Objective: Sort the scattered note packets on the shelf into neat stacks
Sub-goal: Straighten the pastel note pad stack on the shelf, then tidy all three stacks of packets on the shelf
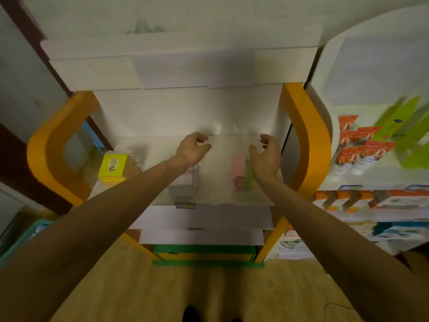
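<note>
Below both hands' grip, left hand [193, 147], right hand [267, 154], note packets [242, 175] stacked

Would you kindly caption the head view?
Both hands, left and right, reach over note stacks on an orange-framed shelf.

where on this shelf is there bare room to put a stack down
Bare white shelf shows between the pale stack under the left hand and the pink-and-green stack by the right hand. The yellow packets crowd the left end.

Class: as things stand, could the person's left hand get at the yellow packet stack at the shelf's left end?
Probably yes: the left hand holds nothing, and nothing visible blocks the yellow packet stack.
</note>
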